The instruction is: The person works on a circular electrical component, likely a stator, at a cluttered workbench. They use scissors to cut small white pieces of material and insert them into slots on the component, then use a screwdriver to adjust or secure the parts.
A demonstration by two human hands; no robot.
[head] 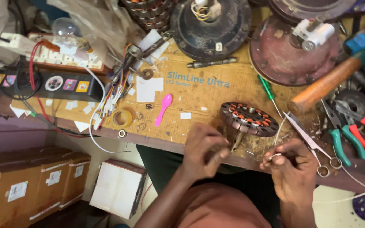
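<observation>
The thin white wire, light and limp, is pinched in the right hand; the left hand, fingers pressed together, rests beside the heavy, rigid stator.

Bare table at frame centre gives room; the stator, scissors and pliers crowd the right.

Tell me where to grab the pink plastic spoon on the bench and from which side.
Take the pink spoon by its narrow handle, the end nearer the bench edge. It lies flat with bare wood on both sides, so pinch across the handle from above; the wider bowl end points away, toward the white paper scraps.
</observation>
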